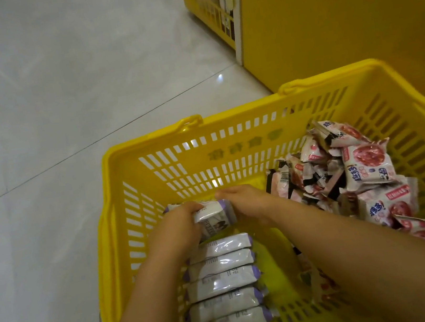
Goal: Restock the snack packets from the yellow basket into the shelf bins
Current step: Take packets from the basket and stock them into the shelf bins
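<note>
Left hand point(179, 225) clutches a purple-white packet point(214, 215); right hand point(245, 202) grip unclear. 5 similar packets point(224, 283) beside it, pink packets point(366, 165) right; yellow basket point(227, 120) lettering unreadable.

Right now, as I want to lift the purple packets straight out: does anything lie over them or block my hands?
Nothing visible does. The left hand grips the farthest purple packet, the right hand is beside it, and the pink packets lie heaped apart at the basket's right.
</note>
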Action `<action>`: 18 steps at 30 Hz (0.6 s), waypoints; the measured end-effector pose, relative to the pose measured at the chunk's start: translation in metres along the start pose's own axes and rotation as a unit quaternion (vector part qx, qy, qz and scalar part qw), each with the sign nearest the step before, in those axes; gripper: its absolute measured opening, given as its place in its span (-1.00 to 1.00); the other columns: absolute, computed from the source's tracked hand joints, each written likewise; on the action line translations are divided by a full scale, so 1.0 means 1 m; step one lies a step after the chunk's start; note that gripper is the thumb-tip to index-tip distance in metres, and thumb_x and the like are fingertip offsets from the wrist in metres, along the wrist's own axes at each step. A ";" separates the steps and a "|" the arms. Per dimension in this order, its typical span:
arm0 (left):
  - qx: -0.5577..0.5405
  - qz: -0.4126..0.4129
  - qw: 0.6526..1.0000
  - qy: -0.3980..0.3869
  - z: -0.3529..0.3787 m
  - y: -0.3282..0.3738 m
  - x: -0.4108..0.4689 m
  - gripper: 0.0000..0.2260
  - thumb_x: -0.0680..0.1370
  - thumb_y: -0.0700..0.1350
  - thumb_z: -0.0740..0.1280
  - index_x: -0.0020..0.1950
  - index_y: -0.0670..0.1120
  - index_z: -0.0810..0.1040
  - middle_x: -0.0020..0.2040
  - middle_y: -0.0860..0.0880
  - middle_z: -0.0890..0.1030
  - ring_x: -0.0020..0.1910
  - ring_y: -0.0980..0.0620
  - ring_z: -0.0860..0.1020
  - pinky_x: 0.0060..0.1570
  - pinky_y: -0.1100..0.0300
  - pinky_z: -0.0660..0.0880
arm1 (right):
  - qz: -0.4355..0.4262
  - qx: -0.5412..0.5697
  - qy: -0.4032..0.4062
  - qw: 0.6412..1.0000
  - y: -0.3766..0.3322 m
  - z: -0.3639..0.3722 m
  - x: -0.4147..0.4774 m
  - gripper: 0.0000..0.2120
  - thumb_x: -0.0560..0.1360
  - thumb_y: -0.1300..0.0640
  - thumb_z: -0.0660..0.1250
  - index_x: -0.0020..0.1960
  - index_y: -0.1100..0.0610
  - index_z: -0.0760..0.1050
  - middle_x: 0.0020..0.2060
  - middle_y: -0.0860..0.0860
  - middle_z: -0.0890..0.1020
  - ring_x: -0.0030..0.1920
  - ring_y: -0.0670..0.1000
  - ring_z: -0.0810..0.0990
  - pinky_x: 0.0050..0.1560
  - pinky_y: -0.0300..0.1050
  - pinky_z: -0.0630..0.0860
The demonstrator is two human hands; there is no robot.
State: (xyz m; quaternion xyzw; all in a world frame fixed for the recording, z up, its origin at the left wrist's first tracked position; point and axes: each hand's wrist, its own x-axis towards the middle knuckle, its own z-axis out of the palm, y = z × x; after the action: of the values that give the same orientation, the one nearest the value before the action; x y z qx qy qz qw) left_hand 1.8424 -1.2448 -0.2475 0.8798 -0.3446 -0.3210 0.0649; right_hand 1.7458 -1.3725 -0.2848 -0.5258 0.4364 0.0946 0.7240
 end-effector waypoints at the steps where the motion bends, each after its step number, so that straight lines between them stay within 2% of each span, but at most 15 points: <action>1: 0.006 0.002 1.000 0.001 -0.003 0.000 -0.001 -0.69 0.53 -0.15 0.31 0.25 0.09 0.52 0.14 -0.01 0.61 0.08 -0.04 0.57 0.02 0.05 0.54 | 0.005 0.000 -0.007 1.000 -0.001 0.001 0.000 -0.62 0.61 0.02 0.22 0.37 0.16 0.43 0.25 0.14 0.55 0.17 0.13 0.56 0.04 -0.07 0.55; 3: 0.011 0.009 1.000 0.009 -0.012 0.003 -0.005 -0.71 0.56 -0.15 0.27 0.26 0.07 0.51 0.15 -0.01 0.60 0.06 -0.03 0.56 -0.04 0.08 0.53 | 0.017 0.000 -0.003 1.000 -0.002 0.004 0.000 -0.65 0.60 0.03 0.23 0.29 0.21 0.49 0.19 0.18 0.59 0.14 0.16 0.57 0.06 -0.03 0.51; 6: 0.002 0.012 0.999 0.041 -0.028 0.006 -0.010 -0.74 0.59 -0.12 0.24 0.27 0.08 0.47 0.12 -0.03 0.61 -0.06 0.01 0.56 -0.21 0.13 0.50 | 0.005 0.011 -0.001 1.000 0.000 0.005 0.001 -0.74 0.60 0.04 0.23 0.12 0.21 0.53 0.07 0.15 0.63 0.01 0.10 0.60 0.05 -0.03 0.55; 9: -0.012 0.007 0.999 0.052 -0.042 0.010 -0.014 -0.73 0.60 -0.12 0.24 0.30 0.06 0.45 0.14 -0.05 0.61 0.01 -0.03 0.58 -0.12 0.06 0.55 | -0.012 0.052 0.060 0.997 -0.004 -0.002 -0.003 -0.75 0.59 0.07 0.26 0.01 0.27 0.56 -0.04 0.20 0.64 -0.21 0.06 0.61 -0.23 -0.16 0.61; 11: -0.027 0.011 0.998 0.063 -0.048 0.011 -0.016 -0.73 0.60 -0.12 0.25 0.30 0.04 0.46 0.12 -0.05 0.61 0.00 -0.04 0.58 -0.11 0.06 0.55 | -0.051 -0.035 0.129 0.990 -0.003 -0.013 -0.005 -0.76 0.51 0.09 0.39 -0.17 0.28 0.58 -0.19 0.18 0.65 -0.29 0.04 0.61 -0.35 -0.22 0.56; 13: -0.044 0.015 0.995 0.084 -0.051 0.012 -0.018 -0.73 0.59 -0.10 0.26 0.30 0.03 0.46 0.04 -0.04 0.61 -0.12 -0.02 0.57 -0.21 0.11 0.50 | -0.097 -0.150 0.175 0.968 -0.001 -0.023 -0.010 -0.75 0.45 0.09 0.46 -0.31 0.21 0.55 -0.32 0.07 0.60 -0.30 0.00 0.57 -0.28 -0.18 0.49; 15: -0.061 0.013 0.992 0.109 -0.054 0.012 -0.020 -0.73 0.59 -0.08 0.27 0.30 0.03 0.46 0.00 -0.03 0.60 -0.20 -0.01 0.55 -0.30 0.15 0.40 | -0.127 -0.198 0.187 0.954 -0.002 -0.030 -0.016 -0.77 0.44 0.11 0.47 -0.32 0.14 0.51 -0.30 0.00 0.59 -0.19 -0.01 0.58 -0.14 -0.12 0.51; 18: -0.089 0.009 0.985 0.150 -0.054 0.014 -0.021 -0.71 0.59 -0.08 0.28 0.32 0.02 0.45 0.10 -0.06 0.61 -0.04 -0.08 0.57 -0.19 0.12 0.46 | -0.172 -0.214 0.167 0.947 -0.009 -0.037 -0.029 -0.87 0.44 0.19 0.47 -0.20 0.05 0.53 -0.14 -0.01 0.61 0.00 0.02 0.58 0.00 -0.10 0.53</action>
State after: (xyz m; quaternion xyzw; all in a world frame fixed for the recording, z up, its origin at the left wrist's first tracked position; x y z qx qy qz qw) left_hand 1.8560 -1.2480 -0.1894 0.9057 -0.3088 -0.2143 0.1961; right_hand 1.7139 -1.3984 -0.2602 -0.7433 0.4235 -0.0293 0.5170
